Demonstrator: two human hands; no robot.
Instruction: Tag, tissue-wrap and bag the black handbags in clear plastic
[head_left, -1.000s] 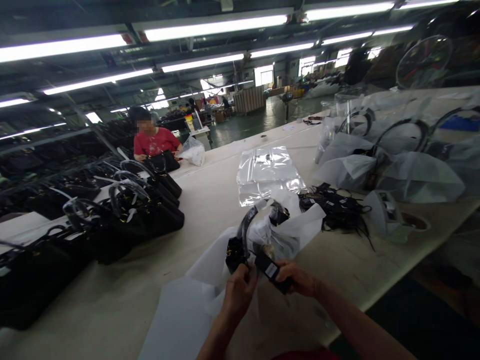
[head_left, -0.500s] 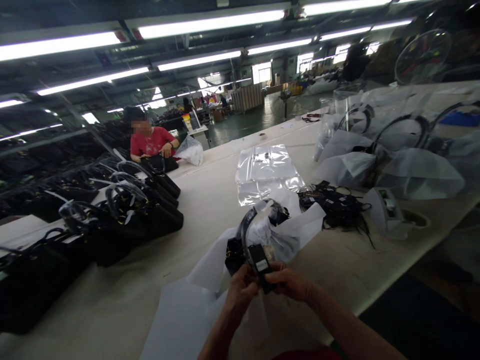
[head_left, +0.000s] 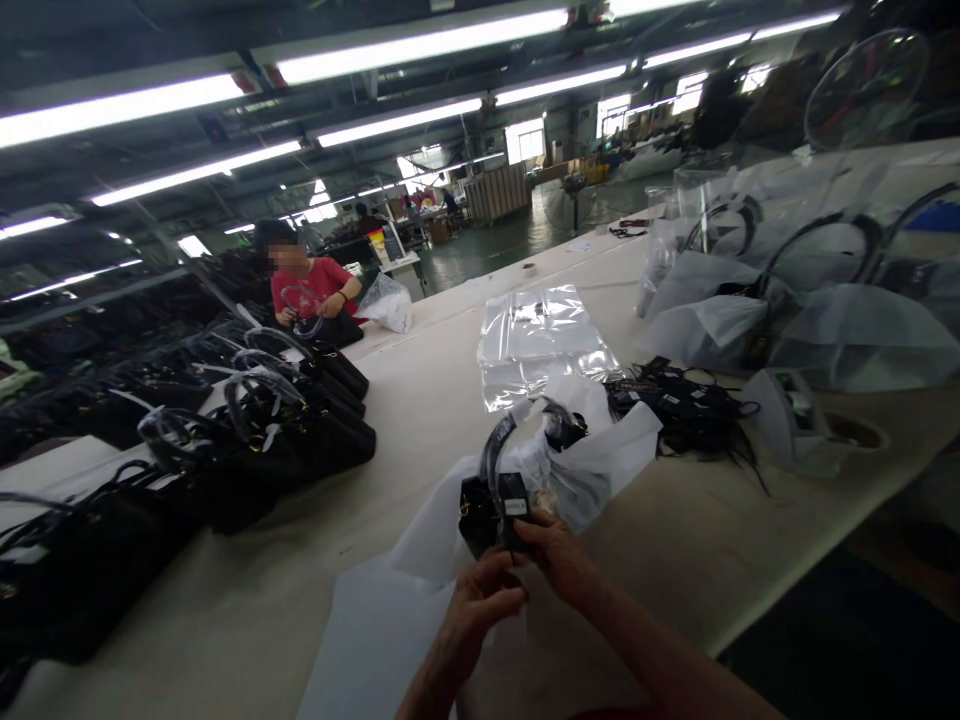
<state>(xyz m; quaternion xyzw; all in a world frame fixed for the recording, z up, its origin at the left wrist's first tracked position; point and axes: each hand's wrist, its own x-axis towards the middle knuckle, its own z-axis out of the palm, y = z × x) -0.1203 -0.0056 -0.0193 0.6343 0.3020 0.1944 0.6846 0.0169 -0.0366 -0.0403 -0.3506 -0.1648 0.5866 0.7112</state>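
Observation:
A black tag with a white label [head_left: 514, 490] stands against the wrapped handle of a black bag [head_left: 477, 512]. My right hand [head_left: 551, 548] grips the tag's lower right edge between thumb and fingers. Just below it, my left hand [head_left: 484, 598] has its fingers closed near the tag's bottom edge; whatever they pinch is too small to make out. White sheets [head_left: 379, 630] lie around and under the bag. Behind the bag, more white wrapping [head_left: 630, 440] is spread on the table [head_left: 405, 420].
Black bags [head_left: 285, 450] stand in rows at the left. Clear plastic bags [head_left: 540, 325] lie beyond my hands. Black tags [head_left: 675, 405], a tape dispenser [head_left: 791, 420] and wrapped bags [head_left: 840, 325] are at the right. A person in red [head_left: 319, 285] handles a bag across the table.
My right hand has shifted left and up along the tag, which now stands more upright. My left hand has moved slightly down, off the tag's side to below it.

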